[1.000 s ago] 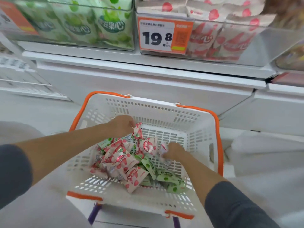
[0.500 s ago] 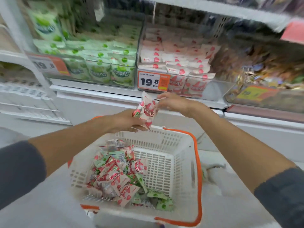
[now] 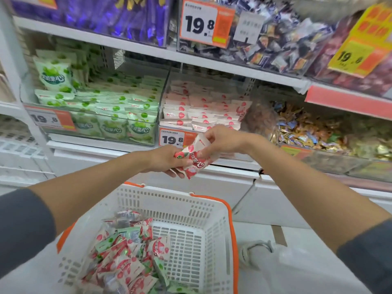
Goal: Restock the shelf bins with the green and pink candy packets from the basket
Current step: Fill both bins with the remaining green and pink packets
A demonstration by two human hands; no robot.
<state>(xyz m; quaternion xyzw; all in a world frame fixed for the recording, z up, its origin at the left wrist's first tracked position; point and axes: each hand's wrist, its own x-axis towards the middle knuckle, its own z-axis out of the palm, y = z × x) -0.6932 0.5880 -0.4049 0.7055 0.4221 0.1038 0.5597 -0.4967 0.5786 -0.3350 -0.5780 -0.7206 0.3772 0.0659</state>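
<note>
Both hands are clear of the basket and raised since a second ago, and they stand higher and closer to the shelf than half a second ago; the view is tilted up and takes in an upper shelf.

Left hand [image 3: 163,160]: fingers curled under the lower end of a pink packet [image 3: 196,164], gripping it. Whether more packets sit in that grip cannot be told.

Right hand [image 3: 224,142]: thumb and fingertips pinch the upper end of the same packet. The packet is tilted, its top toward the shelf, held in the air above the basket's far rim and just in front of the orange price tag [image 3: 170,139] reading 19.8.

Pink bin [image 3: 203,111]: directly behind the hands, stacked with pink packets lying flat.

Green bin [image 3: 110,107]: immediately left of the pink bin, filled with green packets, some upright at the front.

Basket [image 3: 182,205]: white with orange handles, below the hands. A mixed heap of pink and green packets [image 3: 127,266] lies against its near-left side; the right part of its floor shows bare.

Right of the pink bin is a bin of assorted wrapped sweets [image 3: 314,132]. The upper shelf carries purple packets [image 3: 118,15].
</note>
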